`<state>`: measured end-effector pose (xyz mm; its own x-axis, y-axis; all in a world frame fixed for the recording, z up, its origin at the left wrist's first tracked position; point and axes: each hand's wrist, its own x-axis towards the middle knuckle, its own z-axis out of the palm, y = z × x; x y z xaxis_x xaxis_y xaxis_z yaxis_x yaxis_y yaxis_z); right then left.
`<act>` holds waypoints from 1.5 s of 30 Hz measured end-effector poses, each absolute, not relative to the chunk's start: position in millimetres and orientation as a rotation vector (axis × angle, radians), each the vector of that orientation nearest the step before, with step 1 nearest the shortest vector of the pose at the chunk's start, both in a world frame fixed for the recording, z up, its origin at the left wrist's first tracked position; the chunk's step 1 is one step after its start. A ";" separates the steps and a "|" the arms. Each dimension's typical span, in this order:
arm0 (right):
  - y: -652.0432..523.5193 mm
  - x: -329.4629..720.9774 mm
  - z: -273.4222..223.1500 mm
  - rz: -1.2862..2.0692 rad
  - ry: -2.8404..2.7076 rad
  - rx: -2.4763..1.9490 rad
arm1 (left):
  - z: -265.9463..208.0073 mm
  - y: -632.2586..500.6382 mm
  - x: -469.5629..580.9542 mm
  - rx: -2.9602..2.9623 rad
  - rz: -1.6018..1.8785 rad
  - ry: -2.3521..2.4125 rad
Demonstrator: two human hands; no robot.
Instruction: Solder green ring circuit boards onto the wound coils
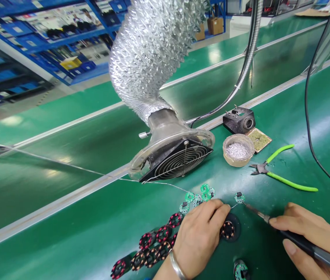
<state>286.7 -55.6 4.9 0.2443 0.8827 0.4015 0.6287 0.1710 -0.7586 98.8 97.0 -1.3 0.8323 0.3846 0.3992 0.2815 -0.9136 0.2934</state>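
My left hand (201,235) is closed, pinching solder wire (234,206) whose end reaches toward a small round green circuit board (239,197). In my right hand (313,237) is a soldering iron (294,235), its tip beside that same board's lower right edge. Just under my left fingers, a motor stator (228,230) with copper windings sits on a dark round base. More small green boards (205,190) lie in a cluster beyond my left hand. To its left stand several stators (147,240) with red or copper windings. Another green board (240,269) sits at the bottom edge.
A fume extractor fan (182,159) hangs from a silver flexible duct (153,58) over the green bench. Behind the right hand lie green-handled cutters (284,171), a tub of silvery bits (238,150), a sponge (259,140) and a black iron stand (240,119). A black cable (307,105) hangs at right.
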 end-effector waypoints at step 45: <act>-51.4 287.7 6.3 0.340 -1.475 -1.506 | 0.2 97.0 102.0 2.796 0.694 0.490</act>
<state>287.7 -51.4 6.3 0.2283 0.8825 0.4112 0.6132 0.1978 -0.7647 102.0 97.0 0.2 0.8331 0.3689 0.4122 0.2655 -0.9204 0.2871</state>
